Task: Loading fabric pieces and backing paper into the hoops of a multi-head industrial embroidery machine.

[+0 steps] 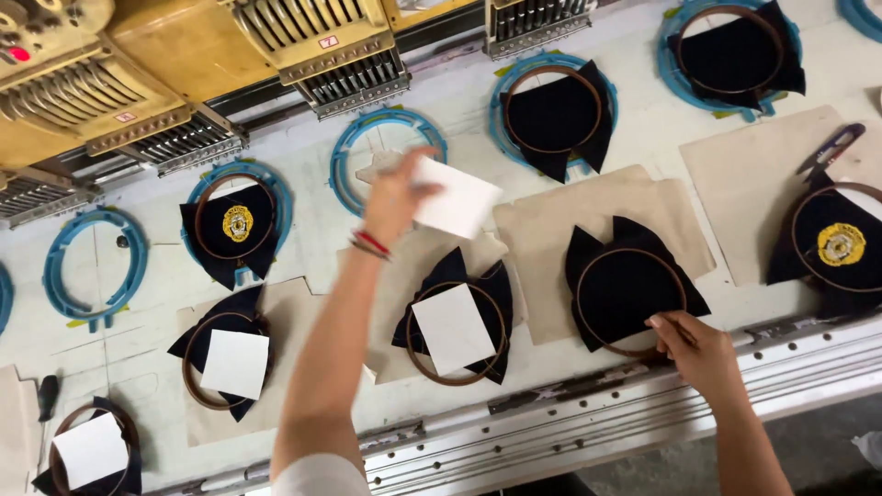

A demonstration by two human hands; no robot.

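My left hand (397, 193) is raised over the table and holds a white square sheet (457, 200) by its edge. My right hand (695, 346) rests on the near rim of a brown hoop with black fabric (627, 287), fingers pinching the rim. Between the two hands lies another brown hoop with black fabric (457, 332) that has a white square on it.
Embroidery machine heads (322, 50) run along the far side, with blue hoop frames (388, 147) below them. More hooped black fabrics lie about, two with yellow round badges (237, 223) (841, 244). Beige backing sheets (593, 230) lie underneath. A metal rail (588, 413) edges the near side.
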